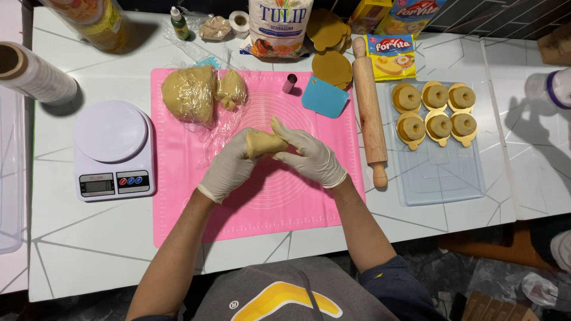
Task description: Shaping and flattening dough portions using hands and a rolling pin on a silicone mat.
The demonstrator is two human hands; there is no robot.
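Both my hands wear white gloves and meet over the pink baking mat [178,220]. A small lump of yellow dough [263,143] is pressed between them. My left hand [229,166] cups it from the left and below. My right hand [309,156] closes over it from the right, fingers stretched across its top. A large mass of the same dough [193,94] lies on clear plastic wrap at the mat's far left corner.
A white kitchen scale [113,148] stands left of the mat. A wooden rolling pin [369,110] lies along its right edge. Beyond it, a clear tray [443,178] holds several ring-shaped dough pieces on gold bases. A blue scraper [324,96], a small metal cutter [289,83] and bags line the back.
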